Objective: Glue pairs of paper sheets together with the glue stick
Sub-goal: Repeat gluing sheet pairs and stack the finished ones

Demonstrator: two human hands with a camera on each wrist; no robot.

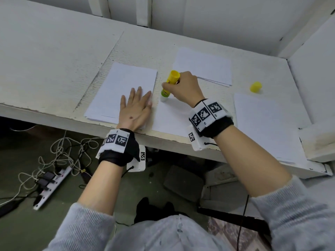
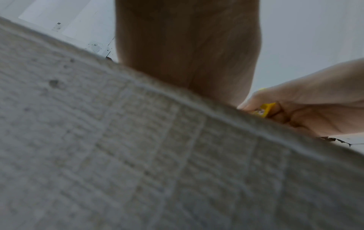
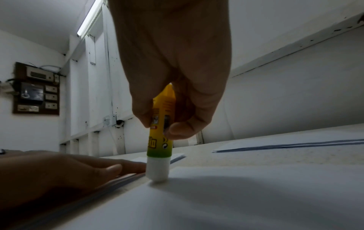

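— White-painted bench (image 1: pixel 54 57), rough top, paper all over it?

— Yes. One stack of sheets (image 1: pixel 123 87) lies at the left, and the left hand (image 1: pixel 135 109) rests flat on it, fingers straight and spread.

— And the glue stick (image 1: pixel 169 86)?

— Uncapped, nearly upright, its white tip touching the far left corner of the middle sheet (image 1: pixel 172 115). The right hand (image 1: pixel 183 87) grips its yellow barrel, thumb and fingers curled round it.

— The cap?

— The yellow cap (image 1: pixel 255 87) sits well apart to the right, between a far stack (image 1: pixel 204 66) and a right-hand stack (image 1: pixel 268 124).
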